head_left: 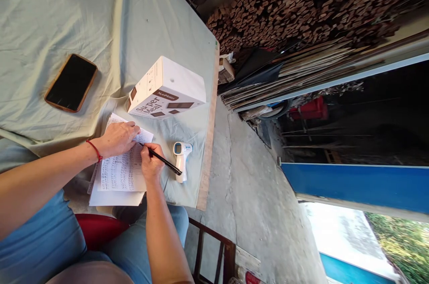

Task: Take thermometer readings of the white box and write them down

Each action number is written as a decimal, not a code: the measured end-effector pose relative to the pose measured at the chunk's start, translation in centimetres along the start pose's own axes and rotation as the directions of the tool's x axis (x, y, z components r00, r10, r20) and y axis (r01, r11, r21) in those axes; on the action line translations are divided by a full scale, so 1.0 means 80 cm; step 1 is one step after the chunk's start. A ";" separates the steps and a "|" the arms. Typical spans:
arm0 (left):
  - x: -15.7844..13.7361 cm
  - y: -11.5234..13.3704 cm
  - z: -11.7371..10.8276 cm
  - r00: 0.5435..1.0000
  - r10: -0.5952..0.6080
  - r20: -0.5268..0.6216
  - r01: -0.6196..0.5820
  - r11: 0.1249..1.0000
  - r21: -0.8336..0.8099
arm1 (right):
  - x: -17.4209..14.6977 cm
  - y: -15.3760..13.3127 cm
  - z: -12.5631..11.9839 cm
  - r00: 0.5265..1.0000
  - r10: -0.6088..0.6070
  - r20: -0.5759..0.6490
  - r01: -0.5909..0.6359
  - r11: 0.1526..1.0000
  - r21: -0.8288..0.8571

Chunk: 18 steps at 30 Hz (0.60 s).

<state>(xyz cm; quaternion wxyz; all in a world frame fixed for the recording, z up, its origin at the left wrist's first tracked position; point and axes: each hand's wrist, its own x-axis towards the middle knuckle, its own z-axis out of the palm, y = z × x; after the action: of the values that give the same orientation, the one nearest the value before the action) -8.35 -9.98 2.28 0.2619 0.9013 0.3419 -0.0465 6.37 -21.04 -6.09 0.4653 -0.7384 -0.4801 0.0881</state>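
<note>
My left hand [118, 138], a red string bracelet at its wrist, lies flat across a sheet of paper [117, 174] covered in rows of small handwritten marks. More sheets are stacked beneath it, and the stack reaches the table's near edge. Between the fingers of my right hand [152, 163] is a black pen [166, 161], its tip on the paper close to my left fingertips. To the right of that hand lies a white and blue infrared thermometer [182, 158]. A white box [170, 89] printed "Super Meal" stands just beyond the papers.
A phone in a brown case [71, 82] lies on the cloth-covered table [140, 20] at left. The table's wooden edge [209, 141] borders the concrete floor [248, 176]. Stacked firewood [278, 11] lines the far side, and a dark wooden chair or stool [229, 255] stands beside my legs.
</note>
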 end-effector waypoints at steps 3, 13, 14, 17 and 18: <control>0.000 -0.001 0.001 1.000 0.005 -0.004 -0.005 1.000 0.000 | 0.000 0.000 0.000 1.000 0.003 0.004 -0.003 1.000 -0.008; 0.002 0.000 0.001 1.000 -0.002 0.001 0.002 1.000 -0.008 | 0.001 0.000 0.000 1.000 0.003 -0.018 -0.003 1.000 0.002; 0.002 0.000 0.002 1.000 -0.006 -0.001 0.006 1.000 -0.008 | 0.001 0.000 0.000 1.000 0.004 -0.027 -0.004 1.000 0.003; 0.003 -0.001 0.003 1.000 0.000 -0.002 0.000 1.000 -0.008 | 0.001 -0.002 0.000 0.999 0.000 -0.033 0.000 1.000 -0.006; 0.002 -0.001 0.004 1.000 0.004 -0.004 -0.004 1.000 -0.007 | 0.001 -0.003 0.000 1.000 -0.003 -0.029 0.002 1.000 -0.012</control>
<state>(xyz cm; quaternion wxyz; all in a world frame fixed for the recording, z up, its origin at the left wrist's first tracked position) -8.24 -9.95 1.94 0.2647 0.9011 0.3408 -0.0431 6.27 -20.98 -5.92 0.4678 -0.7419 -0.4747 0.0737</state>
